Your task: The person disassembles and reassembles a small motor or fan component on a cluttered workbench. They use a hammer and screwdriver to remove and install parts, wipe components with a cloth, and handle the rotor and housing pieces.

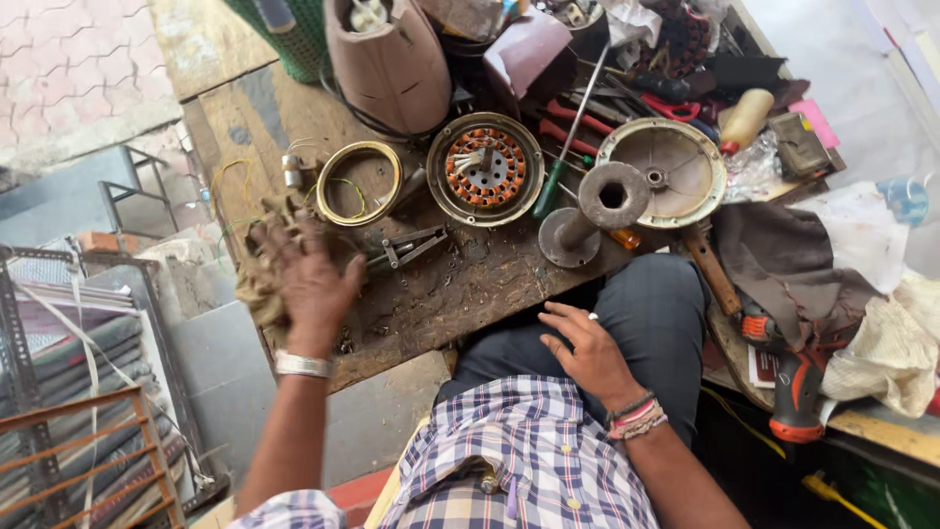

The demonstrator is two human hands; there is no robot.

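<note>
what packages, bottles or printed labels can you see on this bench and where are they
Squeeze bottle: far right of the bench, lying tilted; cream body, red cap.
Pink card: right edge, just beyond the bottle; small flat rectangle.
Printed paper: near right edge, partly under the red and black drill; white with red marks, too small to make out.
No screens or signs show.
</note>
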